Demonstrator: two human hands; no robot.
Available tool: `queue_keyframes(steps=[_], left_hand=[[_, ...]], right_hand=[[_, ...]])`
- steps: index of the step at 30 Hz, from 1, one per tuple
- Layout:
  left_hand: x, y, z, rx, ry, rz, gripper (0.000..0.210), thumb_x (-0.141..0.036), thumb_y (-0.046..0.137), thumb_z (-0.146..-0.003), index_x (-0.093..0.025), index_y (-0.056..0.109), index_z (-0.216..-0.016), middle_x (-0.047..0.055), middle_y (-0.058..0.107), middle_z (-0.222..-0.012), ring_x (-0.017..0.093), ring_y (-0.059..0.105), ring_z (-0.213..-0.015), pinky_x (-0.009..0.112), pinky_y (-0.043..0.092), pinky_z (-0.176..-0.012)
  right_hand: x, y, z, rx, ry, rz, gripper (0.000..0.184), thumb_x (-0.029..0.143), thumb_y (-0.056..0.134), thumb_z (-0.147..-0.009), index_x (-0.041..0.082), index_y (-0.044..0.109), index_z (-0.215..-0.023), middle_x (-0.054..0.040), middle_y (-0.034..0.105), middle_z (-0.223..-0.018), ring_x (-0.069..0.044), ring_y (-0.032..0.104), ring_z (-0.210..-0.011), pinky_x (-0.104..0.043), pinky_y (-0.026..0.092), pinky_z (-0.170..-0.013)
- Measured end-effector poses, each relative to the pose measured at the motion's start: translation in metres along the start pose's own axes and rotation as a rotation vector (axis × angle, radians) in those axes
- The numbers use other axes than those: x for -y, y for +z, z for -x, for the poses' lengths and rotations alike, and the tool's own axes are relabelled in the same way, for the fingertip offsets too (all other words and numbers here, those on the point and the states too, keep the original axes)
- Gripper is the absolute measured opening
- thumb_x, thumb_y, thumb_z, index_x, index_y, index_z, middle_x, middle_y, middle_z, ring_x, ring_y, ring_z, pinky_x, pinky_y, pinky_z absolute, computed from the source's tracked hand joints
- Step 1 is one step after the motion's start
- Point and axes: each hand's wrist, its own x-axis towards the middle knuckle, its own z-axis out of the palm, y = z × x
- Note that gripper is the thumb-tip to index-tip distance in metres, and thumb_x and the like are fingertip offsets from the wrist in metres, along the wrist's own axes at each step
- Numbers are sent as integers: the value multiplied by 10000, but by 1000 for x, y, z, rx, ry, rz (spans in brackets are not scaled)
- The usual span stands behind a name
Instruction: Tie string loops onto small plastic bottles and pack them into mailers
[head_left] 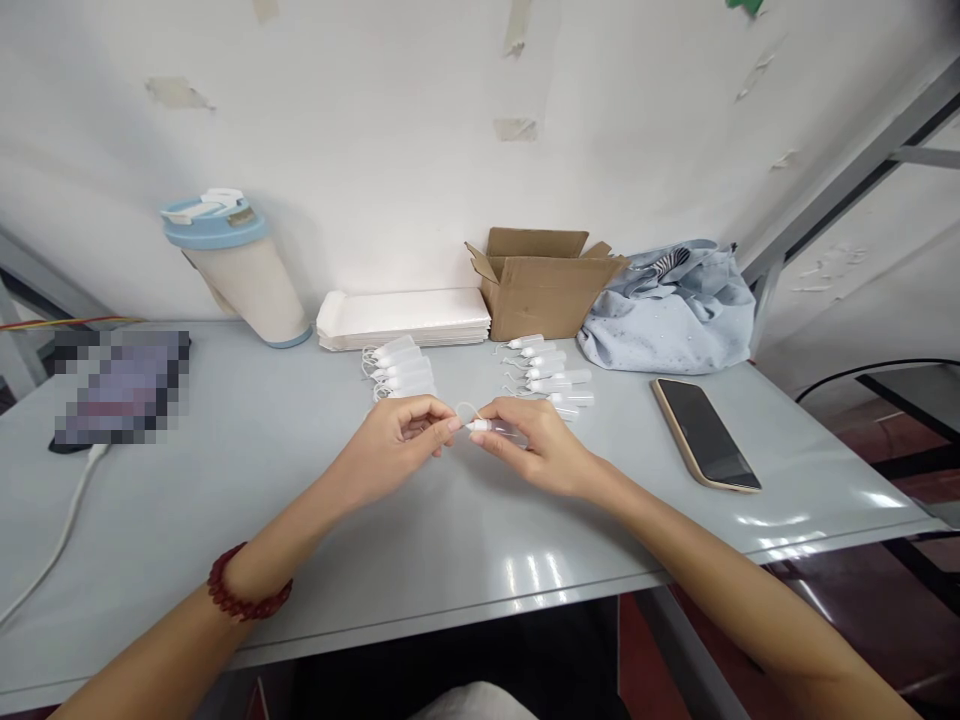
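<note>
In the middle of the head view, my right hand [544,440] is closed around a small clear plastic bottle [506,432] with a white cap [478,426] pointing left. A thin white cord [466,406] loops up at the cap's tip. The thumb and forefinger of my left hand [397,440] pinch the cord close to that tip; the exact grip is partly hidden. Behind my left hand lies a group of similar corded bottles [401,368]. More such bottles [547,368] lie in a looser group beyond my right hand.
A stack of white padded envelopes [405,315] and an open cardboard box [544,295] stand along the wall. To their right is a light blue cloth bundle [667,310]. A tumbler [236,265] and a cabled device [124,385] are left; a phone [706,432] lies right.
</note>
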Motion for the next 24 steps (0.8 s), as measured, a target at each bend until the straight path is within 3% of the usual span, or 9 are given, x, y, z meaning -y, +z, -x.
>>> queue_keyframes(steps=[24], left_hand=[[2,0,0,35,-11,51,231,-372,561,-841,-178,640,-744,-7,614,-687,117,553,-605,232,472,-609]], right_hand=[[2,-1,0,16,-2,2,220,336,503,-917,151,614,-878,-34,633,-748,-124,529,-644,-254,393,-617]])
